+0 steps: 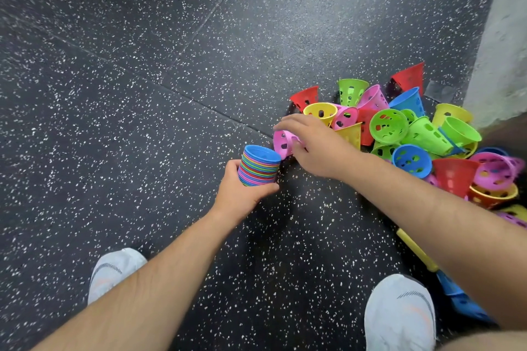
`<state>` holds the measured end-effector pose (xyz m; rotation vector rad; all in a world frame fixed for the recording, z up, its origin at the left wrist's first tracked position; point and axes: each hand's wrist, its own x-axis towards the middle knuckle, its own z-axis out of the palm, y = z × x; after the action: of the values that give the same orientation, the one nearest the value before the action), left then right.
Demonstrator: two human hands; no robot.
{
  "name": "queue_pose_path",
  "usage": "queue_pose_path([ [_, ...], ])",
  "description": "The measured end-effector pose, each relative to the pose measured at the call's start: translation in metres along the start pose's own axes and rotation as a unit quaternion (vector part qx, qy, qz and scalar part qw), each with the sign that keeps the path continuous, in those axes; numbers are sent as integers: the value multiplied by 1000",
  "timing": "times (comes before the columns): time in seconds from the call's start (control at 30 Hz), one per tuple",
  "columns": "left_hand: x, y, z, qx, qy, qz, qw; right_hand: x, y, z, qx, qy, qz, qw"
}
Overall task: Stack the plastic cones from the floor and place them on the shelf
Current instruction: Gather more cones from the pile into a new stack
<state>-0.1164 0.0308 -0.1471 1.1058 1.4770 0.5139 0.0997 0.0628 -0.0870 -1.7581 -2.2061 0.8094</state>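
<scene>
A: Your left hand (242, 194) is wrapped round the stack of cones (259, 169). The blue one is on top, and you hold the stack low over the floor (114, 94) with its open mouth tipped towards the pile.

B: Your right hand (313, 145) has its fingers curled over a pink cone (281, 143) at the near edge of the loose pile (413, 134). That cone is just beside the stack's rim. I judge you're in the stacking step, mid-pick, with plenty left to do: many cones lie heaped near the wall (507, 37).

A: The next move, as I read it, is to turn the pink cone so its narrow end faces the stack's mouth, then seat it straight. These look like a snug fit, so a skewed entry could catch on the rim.

B: Brace the stack firmly as you push the cone home. The shelf isn't in view, so I can't tell you where the carry will go.
</scene>
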Motion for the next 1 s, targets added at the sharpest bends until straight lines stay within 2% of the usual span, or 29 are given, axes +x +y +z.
queue_pose_path([
  [0.17, -1, 1, 0, 7, 0, 9, 1000, 6, 23, 20, -134, -17, -25, 991],
  [0.4, 2, -4, 2, -7, -22, 1, 1000, 0, 31, 31, -174, 22, -52, 983],
  [0.67, -5, -5, 10, 3, -41, 4, 999, -6, 35, 25, -198, -35, -25, 979],
  [0.87, -5, -4, 12, 9, -31, 3, 999, -12, 42, 19, -178, 47, -44, 982],
  [0.93, -4, -4, 13, 4, -30, 6, 1000, -17, 40, 13, -128, 96, -40, 986],
  [1.0, -2, -3, 15, 1, -28, 6, 1000, -23, 36, 7, -32, 159, -15, 987],
])
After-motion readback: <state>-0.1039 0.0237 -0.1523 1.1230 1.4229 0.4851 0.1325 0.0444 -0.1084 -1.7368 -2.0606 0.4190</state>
